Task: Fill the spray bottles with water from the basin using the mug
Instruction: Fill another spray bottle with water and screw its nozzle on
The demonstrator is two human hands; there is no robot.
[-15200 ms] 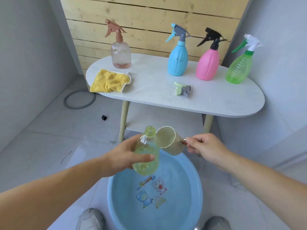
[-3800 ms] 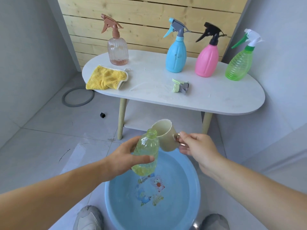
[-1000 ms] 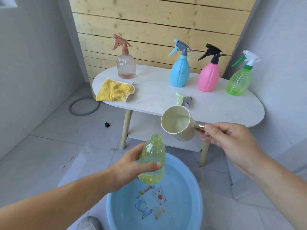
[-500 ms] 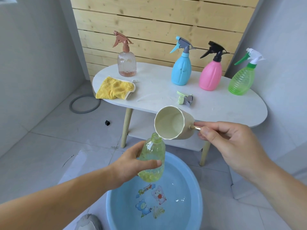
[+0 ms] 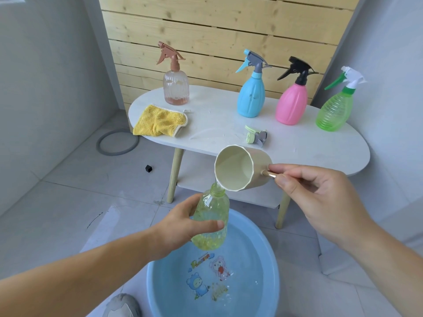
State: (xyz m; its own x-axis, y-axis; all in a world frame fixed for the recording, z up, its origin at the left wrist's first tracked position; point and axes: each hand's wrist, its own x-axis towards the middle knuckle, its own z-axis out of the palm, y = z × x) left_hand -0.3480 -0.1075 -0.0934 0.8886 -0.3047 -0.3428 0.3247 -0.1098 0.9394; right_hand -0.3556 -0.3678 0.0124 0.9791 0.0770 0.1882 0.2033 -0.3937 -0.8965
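Observation:
My left hand [image 5: 180, 229] grips an uncapped yellow-green bottle [image 5: 211, 220] upright over the blue basin [image 5: 267, 291], which holds water. My right hand [image 5: 320, 202] pinches the gold handle of a cream mug [image 5: 240, 171]. The mug is tipped on its side, its lip touching the bottle's neck, and a thin stream of water runs from it into the opening. The bottle's green spray head [image 5: 255, 136] lies loose on the white table [image 5: 297, 145].
On the table stand a clear pink bottle [image 5: 175, 84], a blue one [image 5: 251, 92], a pink one [image 5: 291, 99] and a green one [image 5: 336, 106], all capped. A yellow cloth [image 5: 160, 121] hangs over the left edge. A grey ring [image 5: 117, 143] lies on the floor. My shoe [image 5: 121, 305] is beside the basin.
The mug has come down from above the bottle and tipped further, so its lip now meets the bottle's neck and water pours. My left hand keeps the bottle steady.

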